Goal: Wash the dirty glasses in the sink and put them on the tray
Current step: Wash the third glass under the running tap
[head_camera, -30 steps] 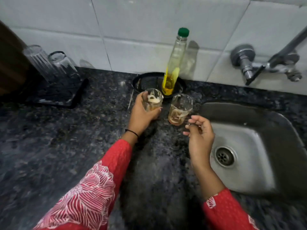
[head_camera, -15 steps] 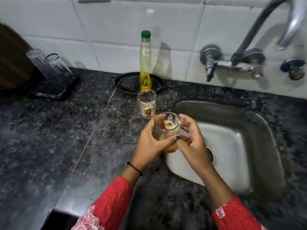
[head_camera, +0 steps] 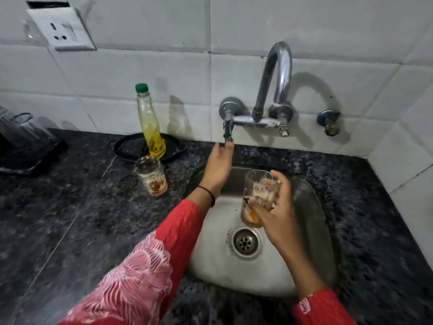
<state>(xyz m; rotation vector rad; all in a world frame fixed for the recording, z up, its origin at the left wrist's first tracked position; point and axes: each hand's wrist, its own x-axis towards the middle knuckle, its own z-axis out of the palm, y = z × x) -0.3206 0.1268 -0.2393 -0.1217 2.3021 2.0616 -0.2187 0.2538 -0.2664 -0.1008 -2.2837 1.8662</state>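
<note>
I see the right hand point(head_camera: 278, 221) gripping a dirty glass point(head_camera: 257, 195) above the sink point(head_camera: 311, 219), the left hand point(head_camera: 219, 167) stretched out with straight fingers at the tap lever point(head_camera: 227, 127), and a second dirty glass point(head_camera: 151, 175) standing on the counter point(head_camera: 70, 207) near the bottle point(head_camera: 150, 123).

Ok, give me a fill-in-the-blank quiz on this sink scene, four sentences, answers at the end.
1. The ____ holds a dirty glass over the sink.
2. The bottle has a ____ cap.
3. The other glass stands on the ____.
4. Fingers straight, the ____ reaches for the tap handle.
Answers: right hand; green; counter; left hand.
</note>
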